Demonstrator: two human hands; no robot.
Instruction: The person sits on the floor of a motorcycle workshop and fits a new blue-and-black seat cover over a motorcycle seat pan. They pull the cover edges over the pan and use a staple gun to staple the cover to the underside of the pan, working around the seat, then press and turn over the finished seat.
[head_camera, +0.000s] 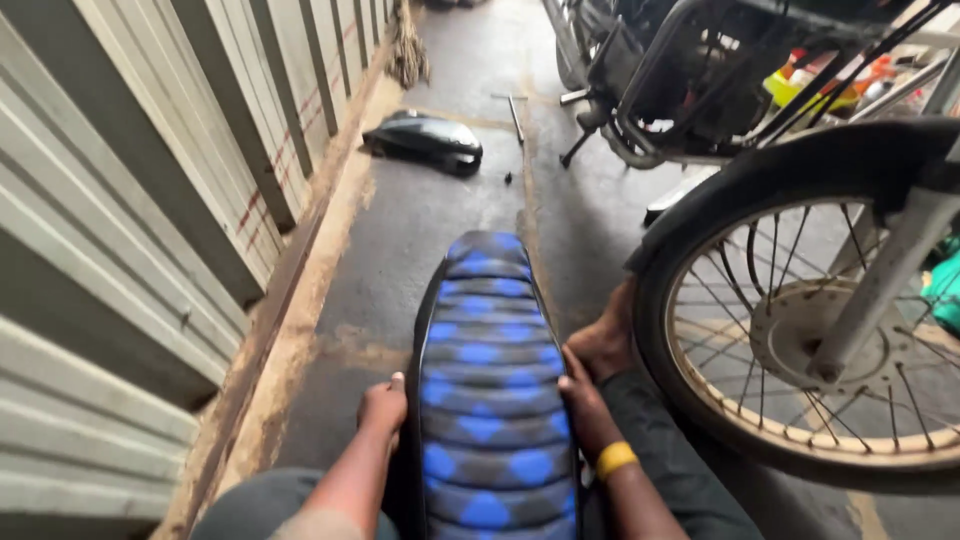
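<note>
Gripping a long motorcycle seat (487, 400) from both sides: left hand (383, 408) pressed against its left edge, fingers curled in, thumb up; right hand (585, 400) clamped on its right edge, fingers hooked under the rim and partly hidden. Hands are apart, with the full width of the seat between them.

Seat: blue and grey diamond-pattern cover, black edging. It runs from 6 o'clock in the view up toward 12 o'clock, with its narrow end pointing away from the person. Cannot tell whether the far end rests on the floor or is raised.

Right wrist carries a yellow band (615, 458). Dark trouser knees lie on either side of the seat. A bare foot (608, 335) sits at about 2 o'clock from the right hand, just beside the seat's right edge.

Spoked motorcycle wheel (800, 330) with black tyre and mudguard at 3 o'clock, near the right forearm. Second motorcycle (690, 80) stands at 1 o'clock, well apart. Dark fuel tank (425, 140) lies on the wet concrete floor (420, 240) at 12 o'clock, beyond the seat's tip. Metal rod (515, 115) lies just right of the tank. Corrugated metal shutter (130, 200) fills the 9 o'clock side.
</note>
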